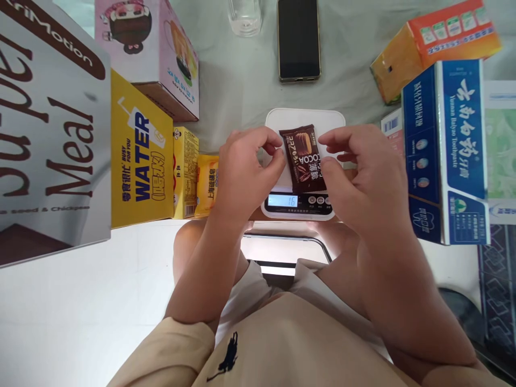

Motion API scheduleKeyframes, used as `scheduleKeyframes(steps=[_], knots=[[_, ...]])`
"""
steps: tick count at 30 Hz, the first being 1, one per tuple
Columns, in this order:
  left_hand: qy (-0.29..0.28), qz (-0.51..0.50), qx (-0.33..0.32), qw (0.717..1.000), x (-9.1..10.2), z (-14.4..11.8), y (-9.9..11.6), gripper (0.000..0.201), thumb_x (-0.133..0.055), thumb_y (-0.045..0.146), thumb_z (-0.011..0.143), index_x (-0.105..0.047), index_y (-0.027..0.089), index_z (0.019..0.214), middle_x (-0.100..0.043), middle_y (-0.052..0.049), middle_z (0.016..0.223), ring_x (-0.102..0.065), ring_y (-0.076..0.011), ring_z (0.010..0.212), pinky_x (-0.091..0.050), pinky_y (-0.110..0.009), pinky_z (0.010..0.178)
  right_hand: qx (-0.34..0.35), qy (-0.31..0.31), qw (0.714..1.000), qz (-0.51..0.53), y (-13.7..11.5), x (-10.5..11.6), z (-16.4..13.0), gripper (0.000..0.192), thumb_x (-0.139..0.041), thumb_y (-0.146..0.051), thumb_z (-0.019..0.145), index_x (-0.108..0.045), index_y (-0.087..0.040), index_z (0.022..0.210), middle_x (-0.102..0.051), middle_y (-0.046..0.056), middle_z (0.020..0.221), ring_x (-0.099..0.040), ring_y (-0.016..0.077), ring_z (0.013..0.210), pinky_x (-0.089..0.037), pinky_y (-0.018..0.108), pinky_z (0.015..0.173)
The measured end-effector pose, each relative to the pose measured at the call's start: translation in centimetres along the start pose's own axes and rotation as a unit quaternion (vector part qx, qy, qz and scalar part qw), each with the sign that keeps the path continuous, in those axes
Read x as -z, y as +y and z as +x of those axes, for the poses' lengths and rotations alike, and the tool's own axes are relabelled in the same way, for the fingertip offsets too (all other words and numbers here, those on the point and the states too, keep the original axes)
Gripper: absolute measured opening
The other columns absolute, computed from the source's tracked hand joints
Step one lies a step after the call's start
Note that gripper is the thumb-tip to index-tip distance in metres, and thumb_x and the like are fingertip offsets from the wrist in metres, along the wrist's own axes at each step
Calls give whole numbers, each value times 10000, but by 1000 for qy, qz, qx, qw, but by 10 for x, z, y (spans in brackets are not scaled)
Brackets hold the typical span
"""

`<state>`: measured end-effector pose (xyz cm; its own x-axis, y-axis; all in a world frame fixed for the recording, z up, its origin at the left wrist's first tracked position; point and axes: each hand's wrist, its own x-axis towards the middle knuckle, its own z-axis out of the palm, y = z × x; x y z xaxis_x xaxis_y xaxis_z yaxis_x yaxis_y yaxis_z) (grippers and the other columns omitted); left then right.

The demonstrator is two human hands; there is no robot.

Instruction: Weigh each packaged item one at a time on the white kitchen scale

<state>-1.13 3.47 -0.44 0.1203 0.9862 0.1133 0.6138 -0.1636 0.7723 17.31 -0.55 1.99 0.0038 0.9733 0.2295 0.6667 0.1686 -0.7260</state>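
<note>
A dark brown cocoa biscuit packet (303, 159) lies slightly tilted on a white kitchen scale (274, 121). The scale's lit display (282, 201) appears to read 16. At the packet's left side is my left hand (250, 167), thumb and index finger curled with a gap between them and nothing held. My right hand (358, 174) is at the packet's right edge, thumb and fingers apart. Its thumb overlaps the edge in view; whether it touches the packet I cannot tell.
Left stand a large grey box (56, 140), a yellow box (139, 156), a pink box (161, 54), a small yellow box (185, 172) and a yellow soap packet (207, 183). A phone (298, 40) and clear container (245, 19) lie beyond. Right are a blue toothpaste box (443, 150) and orange box (435, 48).
</note>
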Motion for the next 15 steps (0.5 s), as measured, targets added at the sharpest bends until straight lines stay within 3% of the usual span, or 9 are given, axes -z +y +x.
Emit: scheduleKeyframes(steps=[6,12,15], knots=[[2,-28,-26,999,0,-2,3,196,-610,121,901,-720,281,872,-719,2,802,-664,-228,860,-503,-421,831,1,21,1000,-1,1,0,1,236,-543,-192,901,-727,-258,1033,-772,78,1044,-734,249,1000,-608,483,934],[-55,70,36,995,3,-6,20,254,-760,258,840,-781,274,1093,-790,-67,1108,-683,-340,1077,-509,-518,945,-55,-36,998,-21,0,0,1,251,-522,-209,936,-716,-262,1086,-766,107,1162,-735,307,1084,-604,545,977],[-56,85,23,995,1,-12,28,280,-743,304,888,-765,282,1166,-798,-66,1088,-683,-340,1059,-507,-516,947,-48,-47,998,-4,-1,0,-1,262,-538,-202,925,-719,-267,1104,-773,96,1204,-744,291,1104,-619,514,985]])
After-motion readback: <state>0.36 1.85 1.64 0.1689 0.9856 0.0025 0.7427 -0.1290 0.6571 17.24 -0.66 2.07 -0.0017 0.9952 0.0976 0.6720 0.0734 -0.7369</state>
